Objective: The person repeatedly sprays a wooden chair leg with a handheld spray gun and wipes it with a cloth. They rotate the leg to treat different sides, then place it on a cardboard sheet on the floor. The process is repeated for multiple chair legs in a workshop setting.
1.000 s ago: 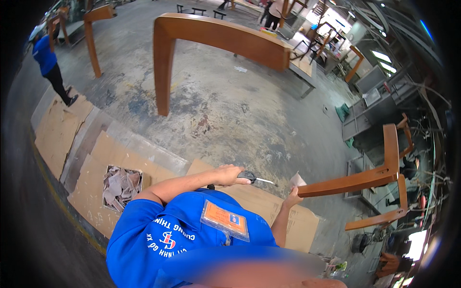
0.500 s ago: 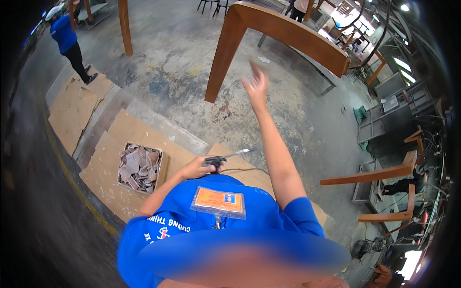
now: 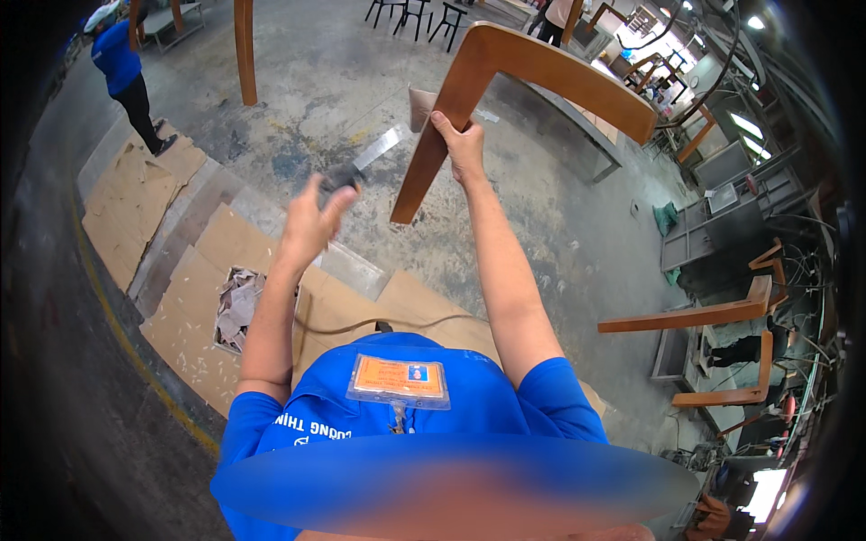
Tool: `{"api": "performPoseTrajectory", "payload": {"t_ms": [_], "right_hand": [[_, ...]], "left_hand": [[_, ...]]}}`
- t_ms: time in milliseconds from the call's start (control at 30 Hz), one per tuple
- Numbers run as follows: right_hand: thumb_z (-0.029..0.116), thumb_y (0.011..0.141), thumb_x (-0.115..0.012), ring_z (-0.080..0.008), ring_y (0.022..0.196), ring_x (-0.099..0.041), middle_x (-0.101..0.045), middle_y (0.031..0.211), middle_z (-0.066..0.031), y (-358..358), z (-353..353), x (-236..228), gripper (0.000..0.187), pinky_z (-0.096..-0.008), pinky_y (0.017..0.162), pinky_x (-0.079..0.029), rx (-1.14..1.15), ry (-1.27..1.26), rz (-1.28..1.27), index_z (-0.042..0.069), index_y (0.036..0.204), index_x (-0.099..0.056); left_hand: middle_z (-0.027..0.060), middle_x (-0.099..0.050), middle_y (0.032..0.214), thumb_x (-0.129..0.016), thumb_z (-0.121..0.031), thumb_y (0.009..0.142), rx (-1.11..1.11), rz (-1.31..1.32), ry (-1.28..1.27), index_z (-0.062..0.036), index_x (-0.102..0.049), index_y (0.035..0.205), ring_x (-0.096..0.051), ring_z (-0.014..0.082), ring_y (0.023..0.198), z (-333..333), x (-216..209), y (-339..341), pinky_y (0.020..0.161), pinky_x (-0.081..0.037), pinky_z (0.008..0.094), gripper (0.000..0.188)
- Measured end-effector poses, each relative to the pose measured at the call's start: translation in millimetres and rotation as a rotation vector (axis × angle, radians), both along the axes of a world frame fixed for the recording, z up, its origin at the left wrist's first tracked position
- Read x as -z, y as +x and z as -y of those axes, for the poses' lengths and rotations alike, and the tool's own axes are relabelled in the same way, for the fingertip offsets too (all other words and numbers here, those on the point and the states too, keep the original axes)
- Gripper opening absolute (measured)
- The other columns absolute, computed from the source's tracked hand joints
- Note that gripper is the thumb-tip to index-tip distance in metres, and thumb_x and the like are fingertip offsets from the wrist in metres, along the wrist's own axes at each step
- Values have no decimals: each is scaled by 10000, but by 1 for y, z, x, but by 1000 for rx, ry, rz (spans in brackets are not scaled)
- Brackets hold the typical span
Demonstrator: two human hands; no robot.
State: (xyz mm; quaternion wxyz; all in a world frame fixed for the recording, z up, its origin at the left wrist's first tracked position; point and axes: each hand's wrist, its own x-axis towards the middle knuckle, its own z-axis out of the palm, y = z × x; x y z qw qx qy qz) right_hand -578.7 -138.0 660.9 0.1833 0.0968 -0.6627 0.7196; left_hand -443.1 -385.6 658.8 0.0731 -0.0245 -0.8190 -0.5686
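A brown L-shaped wooden furniture part (image 3: 564, 72) is in front of me, bent at the top, one leg slanting down. My right hand (image 3: 465, 149) is closed round that leg, thumb on the near face, other fingers hidden behind. Beyond the leg's left edge sticks out a pale brown sheet (image 3: 421, 108); what holds it is hidden. My left hand (image 3: 311, 221), raised to the left of the wood and blurred, grips a black-handled tool with a flat metal blade (image 3: 383, 149). The blade points up and right, toward the leg but apart from it.
A box of torn brownish sheets (image 3: 239, 307) sits on cardboard (image 3: 203, 347) at left, partly behind my left forearm. A cord (image 3: 424, 322) crosses the cardboard. Other wooden parts (image 3: 686, 316) hang at right. A low table (image 3: 577, 126) stands beyond; a person (image 3: 122, 68) stands far left.
My right hand has closed on the wooden leg, which has shifted slightly. The left hand with the bladed tool has risen from my waist toward the wood. The pale brown sheet has come into sight.
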Motion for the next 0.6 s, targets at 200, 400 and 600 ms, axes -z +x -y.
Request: {"api": "performPoseTrajectory", "payload": {"t_ms": [200, 400, 600], "right_hand": [[264, 770, -796, -108, 803, -603, -660, 909, -58, 25, -30, 1, 393, -259, 723, -492, -14, -9, 68, -26, 985, -641], [264, 764, -801, -115, 800, -607, -662, 906, -65, 39, -36, -1, 404, -265, 715, -496, 11, 28, 62, -22, 996, -637], [221, 772, -795, -124, 798, -615, -666, 915, -79, 61, -49, -1, 373, -259, 713, -499, 43, 23, 34, -25, 1006, -641]], "left_hand": [[38, -547, 543, -636, -455, 865, 121, 70, 27, 4, -528, 1141, -531, 125, 440, -9, -14, 8, 431, -431, 289, 546], [88, -592, 587, -606, -460, 880, 229, -393, 103, 15, -518, 1109, -598, 158, 547, -84, -107, -29, 544, -481, 302, 535], [54, -589, 597, -562, -402, 924, 213, -176, 129, 12, -557, 984, -560, 123, 493, -65, -94, -35, 461, -438, 288, 419]]}}
